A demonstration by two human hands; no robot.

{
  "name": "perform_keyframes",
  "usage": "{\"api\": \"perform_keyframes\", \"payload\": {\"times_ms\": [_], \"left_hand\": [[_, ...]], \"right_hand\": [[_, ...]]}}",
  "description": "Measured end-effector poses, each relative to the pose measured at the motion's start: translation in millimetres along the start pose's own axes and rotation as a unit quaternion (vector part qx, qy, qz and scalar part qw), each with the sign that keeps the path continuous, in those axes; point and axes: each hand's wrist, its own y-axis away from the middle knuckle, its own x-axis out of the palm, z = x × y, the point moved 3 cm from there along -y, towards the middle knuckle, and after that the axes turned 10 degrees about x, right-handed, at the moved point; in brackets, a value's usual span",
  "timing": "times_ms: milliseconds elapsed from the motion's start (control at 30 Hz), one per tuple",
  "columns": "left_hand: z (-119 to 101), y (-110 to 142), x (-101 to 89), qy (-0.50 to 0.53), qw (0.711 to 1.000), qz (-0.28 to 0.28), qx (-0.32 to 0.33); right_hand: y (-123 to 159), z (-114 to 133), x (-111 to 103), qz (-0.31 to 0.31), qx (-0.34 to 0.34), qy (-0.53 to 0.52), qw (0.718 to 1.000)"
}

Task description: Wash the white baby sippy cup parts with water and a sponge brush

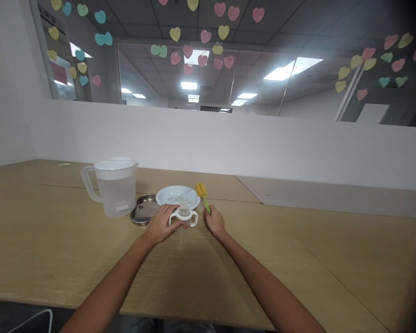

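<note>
The right hand (215, 221) is closed around the green handle of a yellow-headed bottle brush (201, 189), sponge end up and leaning left. The left hand (162, 225) clasps the left side of a clear, two-handled baby bottle (184, 213), standing open-topped on the wooden table (263, 268). Just behind the bottle is a white dish (159, 198) holding clear pieces; left of that, a round metal tray (143, 215), then a lidded translucent pitcher (117, 192). Heart-shaped sticky notes (220, 9) dot the window beyond.
</note>
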Motion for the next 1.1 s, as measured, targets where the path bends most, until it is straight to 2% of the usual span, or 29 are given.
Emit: {"api": "perform_keyframes", "payload": {"times_ms": [1100], "left_hand": [[-0.8,0.4,-1.0,-0.013,1.000,0.005,0.001]], "right_hand": [[0.5,0.5,0.0,0.001,-0.013,0.016,1.000]]}}
